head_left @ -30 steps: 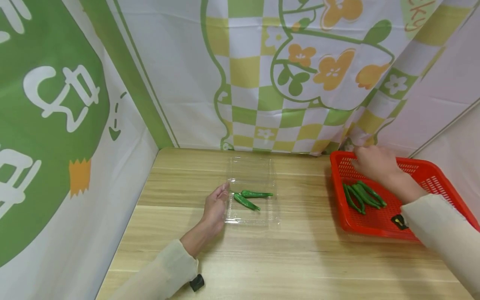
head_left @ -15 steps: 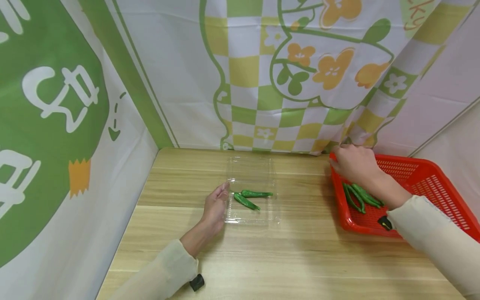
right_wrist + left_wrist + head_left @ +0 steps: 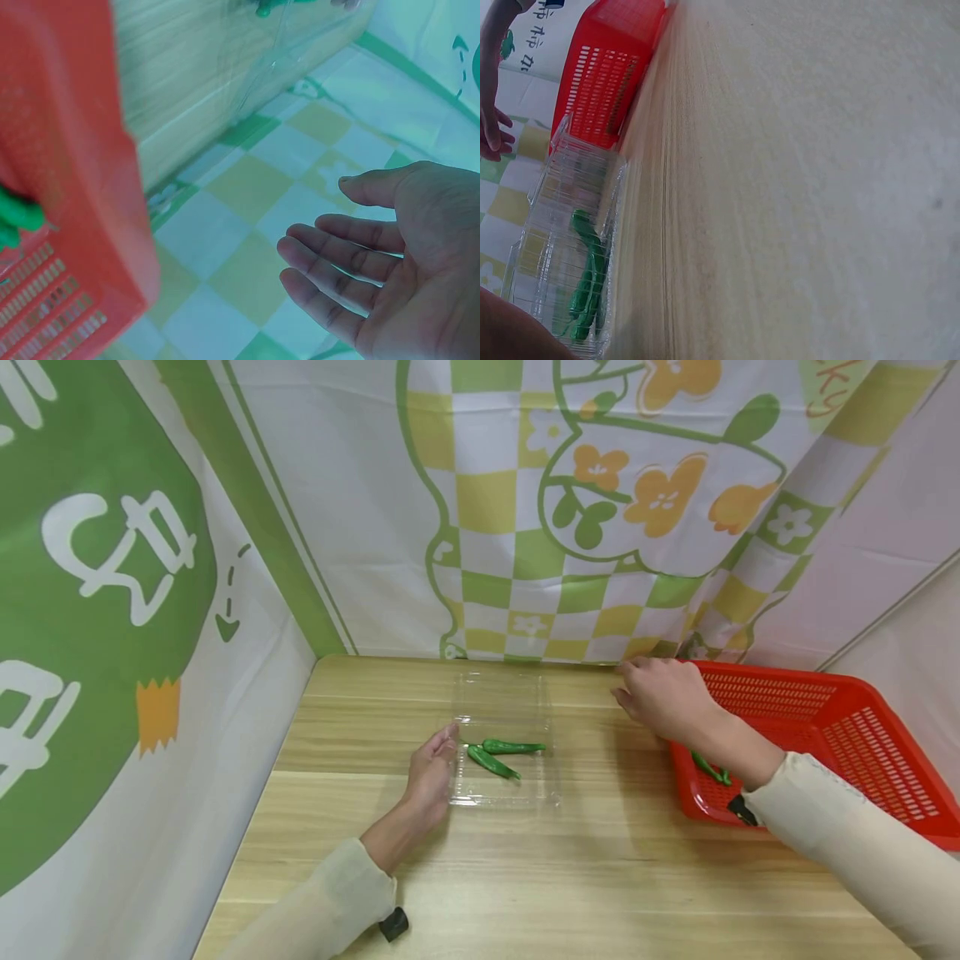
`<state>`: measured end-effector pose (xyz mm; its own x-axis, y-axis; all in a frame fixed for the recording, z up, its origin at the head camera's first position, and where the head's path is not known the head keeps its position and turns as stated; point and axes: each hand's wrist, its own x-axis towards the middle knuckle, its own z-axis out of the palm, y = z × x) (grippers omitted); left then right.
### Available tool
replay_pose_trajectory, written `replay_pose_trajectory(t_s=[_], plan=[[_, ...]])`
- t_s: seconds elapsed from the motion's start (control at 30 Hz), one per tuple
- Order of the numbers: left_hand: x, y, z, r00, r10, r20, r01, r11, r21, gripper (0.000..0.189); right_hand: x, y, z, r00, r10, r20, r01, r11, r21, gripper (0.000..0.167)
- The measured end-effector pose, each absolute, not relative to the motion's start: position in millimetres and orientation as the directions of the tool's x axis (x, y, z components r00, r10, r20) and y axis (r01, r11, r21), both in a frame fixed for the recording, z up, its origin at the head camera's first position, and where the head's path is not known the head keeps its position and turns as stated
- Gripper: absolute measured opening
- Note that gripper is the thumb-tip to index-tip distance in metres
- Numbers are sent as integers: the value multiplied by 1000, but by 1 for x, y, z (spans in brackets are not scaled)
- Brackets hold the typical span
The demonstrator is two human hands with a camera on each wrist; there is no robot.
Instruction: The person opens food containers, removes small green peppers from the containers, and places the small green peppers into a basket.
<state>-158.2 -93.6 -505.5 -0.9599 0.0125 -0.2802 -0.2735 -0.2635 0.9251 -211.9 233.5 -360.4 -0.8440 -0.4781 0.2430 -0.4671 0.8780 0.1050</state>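
Two green chili peppers (image 3: 492, 762) lie in a clear plastic clamshell box (image 3: 501, 792), its lid folded back toward the curtain. At the box's left edge, my left hand (image 3: 431, 777) pinches the plastic between thumb and fingers. My right hand (image 3: 666, 697) is just past the left rim of the red basket (image 3: 873, 727), above the table. Seen from the right wrist, this hand (image 3: 390, 262) has its palm showing and fingers loosely extended, with nothing in it. More green chili peppers (image 3: 708, 768) lie in the basket, partly hidden by the right forearm.
The wooden table (image 3: 570, 885) ends at a patterned curtain (image 3: 555, 568) at the back and a green-and-white cloth wall (image 3: 247, 718) on the left. The perforated basket stands at the table's right side, a short gap from the box.
My right hand has moved left, from over the basket across its left rim toward the box. My left hand, the box and its two peppers have stayed in place.
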Motion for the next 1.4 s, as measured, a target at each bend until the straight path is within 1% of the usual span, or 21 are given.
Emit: replay_pose_trajectory(t_s=[0.1,0.27,0.43,0.57,0.63,0.7,0.83,1.13,1.23,1.33,1.4], plan=[[-159,-93,-506,-962,14,-274,-268,-263,927,51,-210,224,-363,-828,-506,240,-494,862,114,19],[-159,-93,-505,-963,16,-270,-265,-260,929,51,-205,207,-369,-793,-568,222,-548,823,149,19],[-158,-93,-505,-962,22,-271,-267,-259,928,52,-201,192,-378,-771,-605,201,-589,796,139,21],[-158,-93,-506,-963,24,-270,-267,-259,928,51,-199,182,-387,-754,-630,187,-611,777,155,25],[-158,-93,-506,-962,23,-272,-268,-257,928,51,-198,177,-391,-745,-641,183,-622,768,156,24],[-158,-93,-506,-962,23,-272,-269,-257,928,52,-196,172,-393,-744,-646,169,-630,763,143,22],[-158,-92,-505,-963,19,-269,-264,-266,927,52,-194,161,-396,-759,-643,103,-637,766,88,19],[-158,-92,-504,-965,19,-262,-257,-277,926,51,-194,138,-405,-762,-645,-52,-646,763,-4,30],[-158,-92,-505,-965,21,-261,-256,-278,926,51,-195,133,-408,-743,-664,-89,-664,747,-26,32],[-158,-92,-505,-966,22,-259,-255,-276,927,51,-196,129,-412,-725,-680,-107,-679,732,-52,28],[-158,-92,-505,-966,23,-256,-253,-275,928,51,-197,126,-416,-718,-686,-112,-684,726,-62,20]])
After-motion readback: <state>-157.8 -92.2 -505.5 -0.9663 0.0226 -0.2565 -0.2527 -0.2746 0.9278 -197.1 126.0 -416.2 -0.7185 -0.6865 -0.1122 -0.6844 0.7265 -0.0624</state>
